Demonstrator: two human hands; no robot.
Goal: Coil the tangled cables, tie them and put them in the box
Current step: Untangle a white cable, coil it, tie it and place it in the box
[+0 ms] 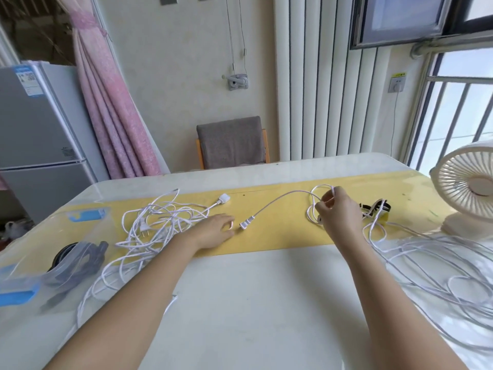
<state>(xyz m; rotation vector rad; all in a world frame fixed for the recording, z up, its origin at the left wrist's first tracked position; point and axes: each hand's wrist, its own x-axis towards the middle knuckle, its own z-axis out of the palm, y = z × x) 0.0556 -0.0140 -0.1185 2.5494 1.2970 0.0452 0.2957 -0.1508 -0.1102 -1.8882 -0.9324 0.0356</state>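
A tangle of white cables (154, 222) lies on the yellow strip at the left. My left hand (216, 231) rests on the table beside it, fingers relaxed, fingertips close to a white plug (246, 222). That plug's cable (280, 200) arcs right to my right hand (337, 212), which pinches small loops of it above the table. More loose white cable (440, 263) sprawls at the right. Black ties (376, 208) lie just behind my right hand. A clear plastic box (34, 268) with blue clips stands at the left, holding a dark coiled cable (80, 259).
A white desk fan (469, 188) stands at the table's right edge. A white adapter plug (223, 198) lies on the yellow strip (280, 236). Behind the table are a grey-covered chair (230, 142), a fridge (40, 140) and a pink curtain (112, 102).
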